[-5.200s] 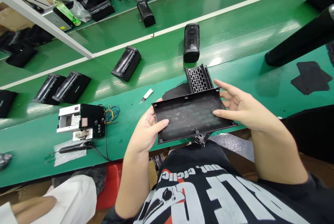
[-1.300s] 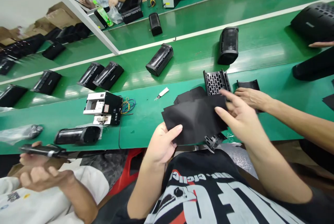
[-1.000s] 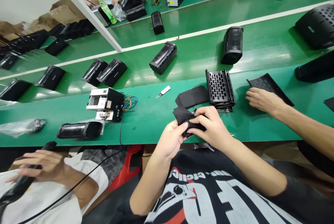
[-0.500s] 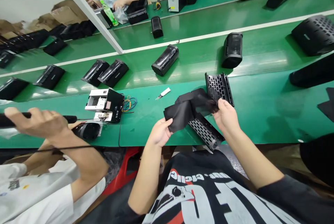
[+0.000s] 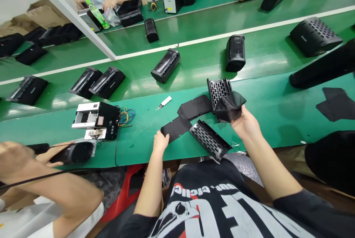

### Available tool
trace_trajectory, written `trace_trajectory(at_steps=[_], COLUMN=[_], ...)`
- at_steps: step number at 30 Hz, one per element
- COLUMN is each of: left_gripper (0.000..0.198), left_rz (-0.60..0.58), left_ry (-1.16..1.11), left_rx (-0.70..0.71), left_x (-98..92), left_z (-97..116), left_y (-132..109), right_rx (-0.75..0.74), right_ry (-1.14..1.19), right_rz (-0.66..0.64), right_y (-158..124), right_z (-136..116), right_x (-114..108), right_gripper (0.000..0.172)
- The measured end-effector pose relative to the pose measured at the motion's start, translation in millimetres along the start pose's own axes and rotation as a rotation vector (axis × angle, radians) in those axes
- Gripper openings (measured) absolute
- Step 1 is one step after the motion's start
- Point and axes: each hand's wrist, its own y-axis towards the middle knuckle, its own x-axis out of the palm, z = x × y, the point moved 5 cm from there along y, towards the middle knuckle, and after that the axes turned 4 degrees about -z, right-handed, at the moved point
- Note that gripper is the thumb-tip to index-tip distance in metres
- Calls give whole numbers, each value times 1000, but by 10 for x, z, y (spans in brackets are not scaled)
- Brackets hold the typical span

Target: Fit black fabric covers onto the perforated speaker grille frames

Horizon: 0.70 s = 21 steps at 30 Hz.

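Note:
My left hand (image 5: 161,141) pinches the near left edge of a thin black sheet (image 5: 176,127), which lies low over the green table. My right hand (image 5: 247,124) is closed on a crumpled, see-through piece of black mesh fabric (image 5: 229,107), raised in front of a perforated black grille (image 5: 217,89). Between the hands, a second perforated grille (image 5: 210,140) lies slanted near the table's front edge. A stack of black sheets (image 5: 196,107) rests just beyond the left hand's sheet and touches or overlaps it.
A white and black machine (image 5: 97,119) with coiled wires stands at left, beside a co-worker's arm (image 5: 50,190). A white-handled tool (image 5: 165,101) lies on the table. Black speaker housings (image 5: 166,66) stand along the green line. More black sheets (image 5: 336,104) lie at right.
My hands have moved apart. The mesh fabric has come away from the black sheet and gone right with my right hand, while my left hand has lowered the sheet to the left.

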Motion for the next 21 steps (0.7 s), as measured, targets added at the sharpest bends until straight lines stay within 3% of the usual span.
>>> trace_trajectory(at_steps=[2, 4, 6, 8, 10, 11, 13, 16, 19, 21], left_gripper=[65, 65, 65, 63, 52, 46, 33, 23, 25, 28], left_rz=[69, -35, -334, -696, -923, -951, -860, -674, -637, -625], left_ry=[80, -32, -376, -746, -994, -1065, -1124, -1075, -963, -897], left_rx=[105, 276, 364, 271, 144, 103, 93, 162, 228, 261], left_x=[-23, 126, 423, 760, 985, 1031, 995, 759, 525, 404], left_z=[236, 538, 815, 1012, 1136, 1170, 1193, 1204, 1229, 1230], left_y=[-138, -334, -574, -832, -1046, -1109, -1148, -1125, -1112, -1109], right_rx=[70, 142, 211, 265, 271, 262, 224, 185, 173, 176], right_ry=[3, 16, 40, 69, 83, 81, 58, -18, -128, -179], right_rz=[-57, -110, -144, -158, -173, -186, -210, -249, -276, -270], right_y=[-127, -254, -365, -447, -495, -508, -522, -527, -518, -504], right_z=[5, 17, 42, 74, 88, 84, 51, -29, -92, -103], right_x=[140, 278, 393, 473, 519, 531, 533, 503, 470, 454], right_gripper=[24, 25, 23, 23, 23, 23, 23, 33, 58, 55])
